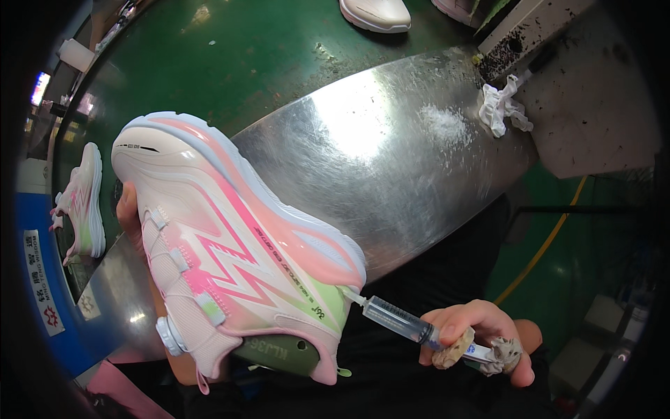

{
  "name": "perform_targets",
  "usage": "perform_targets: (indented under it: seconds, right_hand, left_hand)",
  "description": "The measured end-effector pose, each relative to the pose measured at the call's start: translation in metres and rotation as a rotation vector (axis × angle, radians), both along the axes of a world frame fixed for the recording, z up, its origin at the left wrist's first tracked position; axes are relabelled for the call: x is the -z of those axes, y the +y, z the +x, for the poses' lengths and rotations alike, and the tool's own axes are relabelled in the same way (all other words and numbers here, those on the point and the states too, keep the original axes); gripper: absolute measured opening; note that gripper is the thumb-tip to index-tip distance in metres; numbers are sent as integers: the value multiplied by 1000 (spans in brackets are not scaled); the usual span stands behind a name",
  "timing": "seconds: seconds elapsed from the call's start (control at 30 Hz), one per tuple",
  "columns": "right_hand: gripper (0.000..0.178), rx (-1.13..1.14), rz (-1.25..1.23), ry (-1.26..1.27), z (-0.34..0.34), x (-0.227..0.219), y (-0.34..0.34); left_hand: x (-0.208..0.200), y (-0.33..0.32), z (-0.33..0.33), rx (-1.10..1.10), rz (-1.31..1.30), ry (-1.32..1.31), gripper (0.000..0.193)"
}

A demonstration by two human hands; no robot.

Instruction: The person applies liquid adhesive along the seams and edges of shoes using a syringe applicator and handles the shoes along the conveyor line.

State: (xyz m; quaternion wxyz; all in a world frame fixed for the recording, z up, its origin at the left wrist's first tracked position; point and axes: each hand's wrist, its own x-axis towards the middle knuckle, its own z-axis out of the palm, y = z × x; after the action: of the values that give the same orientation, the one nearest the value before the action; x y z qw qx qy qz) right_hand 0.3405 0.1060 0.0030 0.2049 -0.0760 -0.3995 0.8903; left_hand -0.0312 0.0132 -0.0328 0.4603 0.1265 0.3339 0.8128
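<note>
A pink and white sneaker (209, 230) with a pale sole and a green heel lies on its side in the air, toe up to the left. My left hand (130, 213) grips it from beneath; most of that hand is hidden behind the shoe. A dark green shoe last (279, 355) fills the opening. In my right hand (481, 325) is a clear syringe (398, 321), held by its flange and plunger, both wrapped in beige lumpy material. Its tip meets the heel side near the sole edge; whether liquid comes out cannot be made out.
A scratched metal plate (293, 157) lies on a green conveyor belt (258, 56), with white residue (447, 126) and a crumpled white cloth (499, 108) at its far right. Another sneaker (85, 206) stands left, and a white shoe (377, 14) at the back. A yellow cable (548, 241) runs at right.
</note>
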Motion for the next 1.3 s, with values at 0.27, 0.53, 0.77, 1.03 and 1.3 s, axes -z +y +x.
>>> perform_targets:
  seconds: [0.27,0.53,0.77,1.03,1.3]
  right_hand:
    - [91,-20,-81,72,4,22,2]
    - [95,10,-83,83,3,40,3]
    - [96,-13,-41,160,-12,44,2]
    - [98,185,717,214,-27,40,48]
    - [101,525,1015,-368,-30,58,86]
  left_hand:
    - [-9,3,14,-5,-97,-2,53]
    - [-12,-35,27,-136,-461,6,48]
    - [-16,-111,-9,-98,-435,1728,60]
    - [-22,-155,-4,-350,-707,405,25]
    - [-5,-288,-123,-861,-999,662,42]
